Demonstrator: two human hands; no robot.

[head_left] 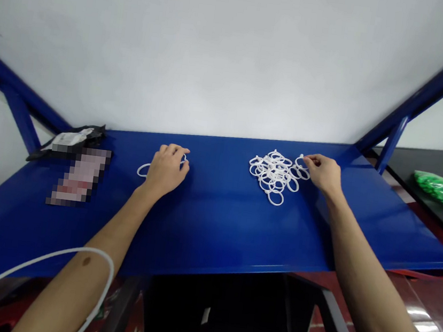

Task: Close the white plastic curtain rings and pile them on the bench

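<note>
My right hand (323, 173) is closed in a pinch on a white plastic ring (298, 163) at the right side of a loose pile of similar rings (273, 173). Several of these thin rings carry a small knob, and they overlap one another. My left hand (168, 167) hovers low over the left-middle of the blue table (215, 214), thumb and forefinger apart. Beside its wrist lies another white ring (143, 170), partly covered by the hand. A bit of white ring also shows between the thumb and forefinger; the rest is hidden.
A black plastic package (71, 141) with a white label lies at the back left, near a blurred-out pinkish item (78, 178). A white cable (86, 249) loops across my left forearm. On the right, a dark surface holds a bag of green pieces (442, 190). Blue posts flank the table.
</note>
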